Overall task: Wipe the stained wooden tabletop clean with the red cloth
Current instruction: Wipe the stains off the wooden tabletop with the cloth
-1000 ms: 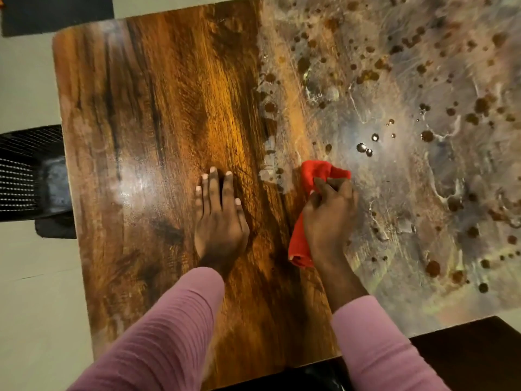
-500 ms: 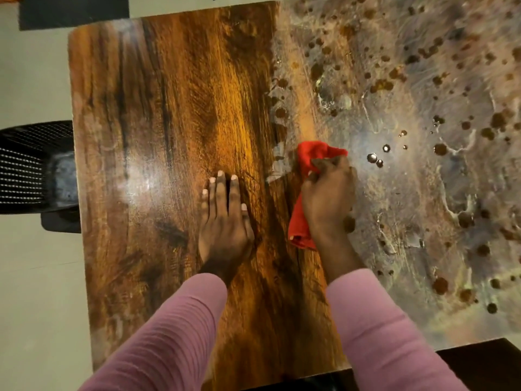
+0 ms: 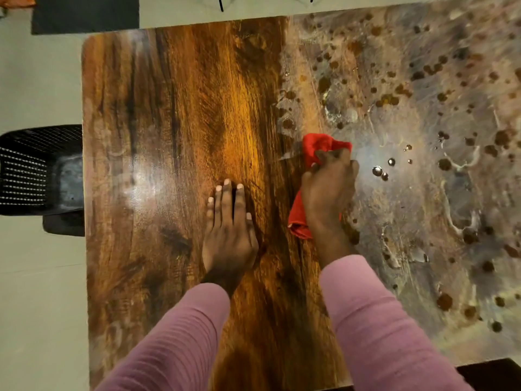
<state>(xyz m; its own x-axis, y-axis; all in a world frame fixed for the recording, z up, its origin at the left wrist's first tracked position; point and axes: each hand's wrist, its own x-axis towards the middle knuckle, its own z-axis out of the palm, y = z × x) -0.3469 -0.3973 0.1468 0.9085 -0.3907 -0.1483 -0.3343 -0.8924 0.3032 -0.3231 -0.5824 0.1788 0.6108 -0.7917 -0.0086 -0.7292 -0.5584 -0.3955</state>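
The wooden tabletop (image 3: 174, 114) fills the view. Its left half shows bare glossy brown grain. Its right half is covered by a greyish film with several dark brown spots (image 3: 394, 100) and a few water beads (image 3: 377, 170). My right hand (image 3: 328, 190) presses the bunched red cloth (image 3: 318, 145) onto the table at the border between the bare and the filmed part. The cloth sticks out beyond my fingertips and behind my wrist. My left hand (image 3: 229, 224) lies flat on the bare wood, fingers together, holding nothing.
A black mesh chair (image 3: 33, 170) stands against the table's left edge. A dark mat (image 3: 84, 15) lies on the pale floor beyond the far left corner. A dark surface (image 3: 496, 373) shows at the near right corner.
My right hand has pushed the red cloth away from me along the edge of the film. The left hand has stayed flat in place. The view has shifted, showing more floor past the table.
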